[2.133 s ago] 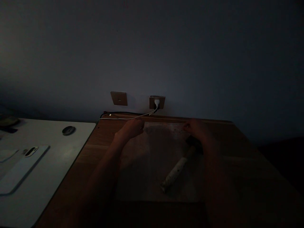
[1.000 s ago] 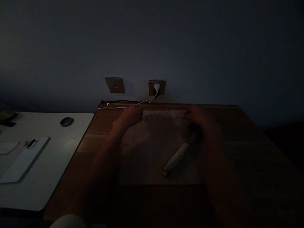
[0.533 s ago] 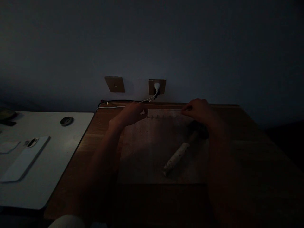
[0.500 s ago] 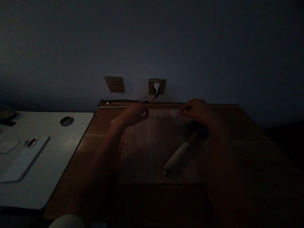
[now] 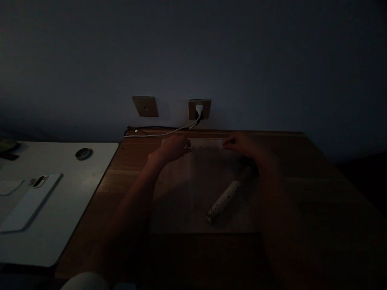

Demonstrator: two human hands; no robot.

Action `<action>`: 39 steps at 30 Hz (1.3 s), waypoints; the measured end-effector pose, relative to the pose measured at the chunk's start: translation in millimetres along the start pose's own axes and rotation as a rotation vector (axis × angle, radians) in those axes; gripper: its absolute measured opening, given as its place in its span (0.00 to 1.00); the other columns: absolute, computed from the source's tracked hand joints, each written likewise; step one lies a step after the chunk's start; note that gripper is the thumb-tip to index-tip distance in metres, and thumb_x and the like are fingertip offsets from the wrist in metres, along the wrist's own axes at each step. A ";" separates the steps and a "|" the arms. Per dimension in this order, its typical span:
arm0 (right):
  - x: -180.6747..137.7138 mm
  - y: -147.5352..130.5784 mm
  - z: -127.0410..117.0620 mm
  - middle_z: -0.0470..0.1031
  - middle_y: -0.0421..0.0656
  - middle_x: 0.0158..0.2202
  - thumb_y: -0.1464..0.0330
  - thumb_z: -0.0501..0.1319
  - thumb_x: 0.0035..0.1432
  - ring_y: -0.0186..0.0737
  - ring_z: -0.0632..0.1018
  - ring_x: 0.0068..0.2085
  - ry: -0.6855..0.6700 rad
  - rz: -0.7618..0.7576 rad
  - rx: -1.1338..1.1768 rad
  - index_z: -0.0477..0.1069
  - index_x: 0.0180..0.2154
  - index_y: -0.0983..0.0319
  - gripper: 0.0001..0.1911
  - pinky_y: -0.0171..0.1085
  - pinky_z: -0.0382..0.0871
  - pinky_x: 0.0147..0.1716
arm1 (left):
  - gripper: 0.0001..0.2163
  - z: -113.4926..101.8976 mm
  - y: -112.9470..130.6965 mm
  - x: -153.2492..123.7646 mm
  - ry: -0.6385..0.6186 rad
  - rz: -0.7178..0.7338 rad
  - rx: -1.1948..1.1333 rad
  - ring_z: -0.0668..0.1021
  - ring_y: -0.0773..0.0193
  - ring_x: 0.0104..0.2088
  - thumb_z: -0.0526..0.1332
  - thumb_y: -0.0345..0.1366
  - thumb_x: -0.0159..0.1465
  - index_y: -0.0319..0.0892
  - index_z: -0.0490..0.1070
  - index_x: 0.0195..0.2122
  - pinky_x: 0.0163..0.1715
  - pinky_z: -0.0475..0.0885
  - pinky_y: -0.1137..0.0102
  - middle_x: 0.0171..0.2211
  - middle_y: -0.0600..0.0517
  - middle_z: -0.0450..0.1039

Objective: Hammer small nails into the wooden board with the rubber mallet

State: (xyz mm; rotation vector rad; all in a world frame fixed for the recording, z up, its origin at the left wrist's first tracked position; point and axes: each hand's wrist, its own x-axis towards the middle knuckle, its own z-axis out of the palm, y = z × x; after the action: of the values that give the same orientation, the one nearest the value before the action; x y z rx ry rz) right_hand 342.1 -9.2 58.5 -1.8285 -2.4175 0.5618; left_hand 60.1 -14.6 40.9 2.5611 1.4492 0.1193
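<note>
In dim light, a pale flat sheet or board (image 5: 187,189) lies on the wooden table. A row of small dark dots runs along its far edge; I cannot tell what they are. My left hand (image 5: 173,149) is at the left end of that row, fingertips pinched together. At the right end, my right hand (image 5: 240,143) has its thumb and fingers closed in a pinch. Anything between the fingertips is too small and dark to name. A hammer (image 5: 223,201) with a pale wrapped handle lies slantwise on the board, its head in shadow, partly behind my right forearm.
Left of the wooden table (image 5: 121,176) is a white table (image 5: 75,193) with a pale phone (image 5: 32,203) and a small round dark object (image 5: 84,153). Behind, a white cable (image 5: 163,133) runs to a plug in the wall socket (image 5: 199,109). A second wall plate (image 5: 145,106) sits beside it.
My right hand has moved left and slightly down toward the row of dots. My left hand has shifted slightly right and lower, uncovering more of the white cable. The hammer stays put.
</note>
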 end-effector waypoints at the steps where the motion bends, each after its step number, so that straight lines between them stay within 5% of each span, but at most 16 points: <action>1: -0.5 3.5 -0.1 0.85 0.46 0.41 0.71 0.64 0.60 0.44 0.83 0.41 0.035 0.051 -0.012 0.84 0.39 0.61 0.10 0.35 0.71 0.38 | 0.11 -0.3 -2.8 0.0 0.028 -0.026 0.012 0.80 0.56 0.47 0.62 0.38 0.67 0.43 0.80 0.47 0.47 0.72 0.67 0.44 0.47 0.81; 7: 0.0 8.1 5.0 0.85 0.50 0.40 0.69 0.65 0.60 0.45 0.83 0.40 0.113 0.191 -0.113 0.84 0.38 0.62 0.09 0.36 0.70 0.37 | 0.11 3.2 -5.4 1.3 0.070 -0.081 0.029 0.80 0.55 0.46 0.63 0.35 0.66 0.42 0.79 0.48 0.48 0.73 0.65 0.46 0.45 0.80; 17: 4.0 -0.6 12.7 0.85 0.49 0.38 0.70 0.65 0.58 0.46 0.83 0.38 0.098 0.167 -0.137 0.83 0.36 0.62 0.07 0.36 0.70 0.37 | 0.10 6.4 -2.8 2.4 0.059 -0.099 0.056 0.80 0.55 0.45 0.61 0.33 0.65 0.44 0.80 0.44 0.45 0.73 0.65 0.44 0.46 0.80; 26: -6.4 -13.9 -13.1 0.84 0.43 0.37 0.66 0.66 0.57 0.45 0.81 0.40 0.209 0.014 -0.147 0.85 0.38 0.57 0.09 0.37 0.70 0.42 | 0.09 9.8 -3.5 2.5 0.103 -0.081 0.077 0.80 0.54 0.45 0.61 0.34 0.66 0.43 0.80 0.43 0.44 0.72 0.66 0.45 0.46 0.80; 35: -1.2 -15.6 -3.3 0.85 0.43 0.38 0.69 0.65 0.58 0.41 0.81 0.37 -0.055 -0.040 -0.058 0.85 0.38 0.59 0.09 0.33 0.69 0.35 | 0.11 -8.2 -5.7 2.5 0.214 -0.039 -0.105 0.79 0.60 0.37 0.61 0.38 0.67 0.40 0.81 0.43 0.39 0.70 0.69 0.37 0.48 0.80; 39: 3.4 -23.9 4.0 0.85 0.44 0.37 0.72 0.63 0.57 0.41 0.81 0.36 -0.163 -0.100 -0.101 0.85 0.39 0.62 0.11 0.33 0.67 0.33 | 0.08 -8.9 -0.4 1.8 0.094 0.047 -0.135 0.79 0.62 0.35 0.63 0.35 0.65 0.42 0.82 0.41 0.38 0.69 0.70 0.35 0.49 0.80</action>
State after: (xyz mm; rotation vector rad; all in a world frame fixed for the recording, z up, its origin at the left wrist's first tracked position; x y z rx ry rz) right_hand 318.0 -12.6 61.9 -1.7497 -2.6722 0.6139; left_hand 59.2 -11.7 49.5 2.5107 1.3628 0.3374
